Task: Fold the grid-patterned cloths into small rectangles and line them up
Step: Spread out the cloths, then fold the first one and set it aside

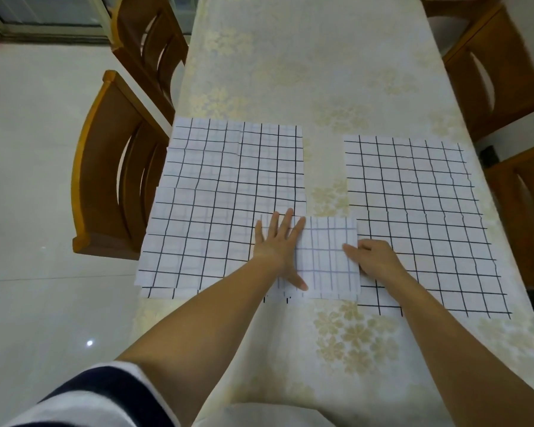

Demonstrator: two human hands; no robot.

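Observation:
A small folded white cloth with a black grid [329,257] lies at the table's near middle. My left hand [278,245] presses flat on its left part with the fingers spread. At the cloth's right edge my right hand [373,257] rests with its fingers curled against the fabric. On the left lies a pile of spread grid cloths [222,192], stacked unevenly. A large spread grid cloth [420,211] covers the right side, and the folded one overlaps its near left corner.
The table wears a pale floral tablecloth [305,72]. Two wooden chairs [114,167] stand along its left side and more wooden chairs [500,75] along its right. The tiled floor [34,134] shows to the left.

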